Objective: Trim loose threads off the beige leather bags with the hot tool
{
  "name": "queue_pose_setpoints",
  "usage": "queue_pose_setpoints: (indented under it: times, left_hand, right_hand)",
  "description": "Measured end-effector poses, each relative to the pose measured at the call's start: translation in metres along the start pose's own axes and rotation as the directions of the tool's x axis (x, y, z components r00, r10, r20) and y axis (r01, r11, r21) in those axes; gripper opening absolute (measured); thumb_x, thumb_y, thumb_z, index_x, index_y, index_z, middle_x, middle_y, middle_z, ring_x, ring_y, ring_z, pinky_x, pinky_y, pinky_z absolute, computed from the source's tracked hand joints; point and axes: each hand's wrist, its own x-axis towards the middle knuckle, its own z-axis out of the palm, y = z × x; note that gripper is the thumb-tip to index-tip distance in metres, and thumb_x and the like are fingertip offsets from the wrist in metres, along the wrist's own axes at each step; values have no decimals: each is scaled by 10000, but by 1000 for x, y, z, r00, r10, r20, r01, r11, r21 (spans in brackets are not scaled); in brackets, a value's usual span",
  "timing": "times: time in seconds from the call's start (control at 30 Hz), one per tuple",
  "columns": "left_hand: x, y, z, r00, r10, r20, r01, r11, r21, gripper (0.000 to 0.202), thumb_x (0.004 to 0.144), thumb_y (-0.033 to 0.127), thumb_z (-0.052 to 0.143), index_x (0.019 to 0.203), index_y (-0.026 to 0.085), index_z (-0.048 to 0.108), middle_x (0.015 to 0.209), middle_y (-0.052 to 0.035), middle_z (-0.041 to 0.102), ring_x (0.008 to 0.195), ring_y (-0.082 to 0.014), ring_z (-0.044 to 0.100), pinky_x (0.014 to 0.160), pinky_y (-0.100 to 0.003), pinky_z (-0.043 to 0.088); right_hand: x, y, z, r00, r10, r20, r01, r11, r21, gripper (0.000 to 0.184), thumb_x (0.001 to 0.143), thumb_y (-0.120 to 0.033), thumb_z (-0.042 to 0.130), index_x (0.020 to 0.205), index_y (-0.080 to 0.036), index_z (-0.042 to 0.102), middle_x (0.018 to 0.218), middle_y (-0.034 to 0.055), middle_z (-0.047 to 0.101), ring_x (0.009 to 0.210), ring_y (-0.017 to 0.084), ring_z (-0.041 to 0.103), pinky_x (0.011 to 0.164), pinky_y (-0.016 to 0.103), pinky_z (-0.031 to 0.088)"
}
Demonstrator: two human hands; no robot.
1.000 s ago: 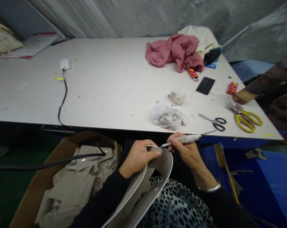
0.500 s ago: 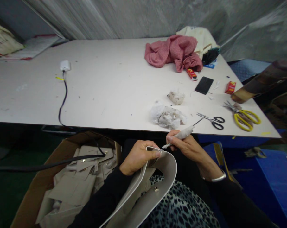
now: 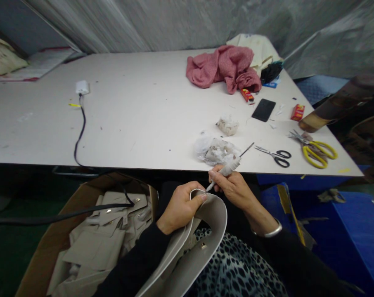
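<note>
My left hand (image 3: 181,205) is closed on the curved edge of a beige leather bag piece (image 3: 213,218) that lies over my lap. My right hand (image 3: 233,186) pinches a thin tool with a white wrapped handle (image 3: 226,170); its tip touches the rim of the leather piece just beside my left thumb. The tool's metal end points up and to the right, over the table edge. A silver bangle sits on my right wrist.
A white table (image 3: 137,119) bears crumpled white wads (image 3: 216,150), black scissors (image 3: 275,154), yellow scissors (image 3: 315,149), a black phone (image 3: 263,109), a pink cloth (image 3: 224,68) and a charger with a cable (image 3: 81,88). A cardboard box of beige leather pieces (image 3: 94,243) stands lower left. Blue crates (image 3: 354,231) stand to the right.
My right hand has swung the tool from lying level to pointing steeply up-right, and has drawn in closer to my left hand. The left hand keeps its hold on the leather edge.
</note>
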Motion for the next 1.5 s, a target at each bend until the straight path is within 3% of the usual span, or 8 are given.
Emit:
queue_pose_setpoints:
  times: [0.2, 0.37, 0.5, 0.8, 1.03, 1.3, 1.4, 1.5]
  left_hand:
    - [-1, -4, -6, 1000, -23, -16, 22, 998, -65, 171, 819, 316, 658, 789, 150, 684, 720, -10, 636, 705, -165, 558, 699, -277, 419]
    - [-2, -5, -13, 993, -114, -32, 109, 984, -140, 183, 789, 325, 696, 788, 142, 697, 714, -10, 633, 686, -151, 545, 663, -262, 411]
    - [-2, -9, -18, 976, -207, -69, 186, 953, -239, 199, 747, 326, 753, 782, 141, 689, 663, 13, 594, 617, -122, 504, 588, -236, 380]
    - [4, -31, -20, 979, -191, -72, 157, 929, -335, 263, 769, 373, 805, 858, 132, 747, 747, -37, 694, 672, -150, 594, 634, -253, 466]
    - [6, -31, -21, 978, -206, -40, 178, 914, -365, 256, 753, 370, 819, 842, 135, 767, 758, -46, 715, 683, -157, 609, 633, -252, 477]
    - [7, -36, -24, 976, -215, 22, 202, 873, -444, 198, 754, 321, 812, 808, 144, 742, 689, -16, 669, 618, -129, 575, 582, -230, 447]
    - [6, -39, -24, 977, -213, 28, 200, 851, -485, 217, 746, 329, 826, 810, 145, 728, 692, -10, 663, 621, -124, 569, 584, -224, 441]
    - [6, -39, -23, 974, -220, 46, 211, 829, -518, 259, 731, 352, 846, 808, 142, 716, 699, -8, 660, 627, -120, 563, 593, -222, 433]
  right_hand:
    - [-6, 11, 10, 965, -5, -264, 36, 993, 113, 389, 1029, -498, 541, 820, -188, 649, 609, -30, 572, 547, 105, 542, 544, 229, 433]
    - [-4, 30, -9, 842, -38, -539, 79, 995, 54, 330, 1004, -495, 593, 902, -189, 665, 697, -4, 661, 615, 125, 611, 606, 243, 507]
    - [4, 38, -24, 754, -111, -648, 70, 994, -89, 340, 982, -510, 616, 922, -181, 672, 723, 11, 679, 628, 142, 639, 626, 272, 545]
    - [27, 54, -28, 778, -218, -589, 159, 976, -151, 295, 985, -486, 617, 956, -195, 660, 842, 18, 673, 726, 162, 684, 680, 300, 578]
    - [33, 64, -29, 804, -271, -530, 169, 958, -233, 275, 1004, -460, 590, 1000, -197, 667, 862, 36, 687, 763, 186, 688, 725, 333, 575]
    - [33, 60, -32, 793, -504, -342, 203, 748, -632, 247, 996, -430, 630, 1015, -208, 735, 1010, 98, 773, 954, 263, 717, 907, 422, 564]
    - [29, 56, -32, 773, -481, -413, 205, 806, -556, 229, 970, -427, 671, 983, -210, 745, 1001, 87, 775, 947, 260, 719, 914, 427, 561]
    - [21, 45, -25, 760, -332, -559, 200, 938, -285, 250, 963, -444, 673, 952, -202, 735, 938, 61, 754, 853, 227, 721, 823, 386, 585]
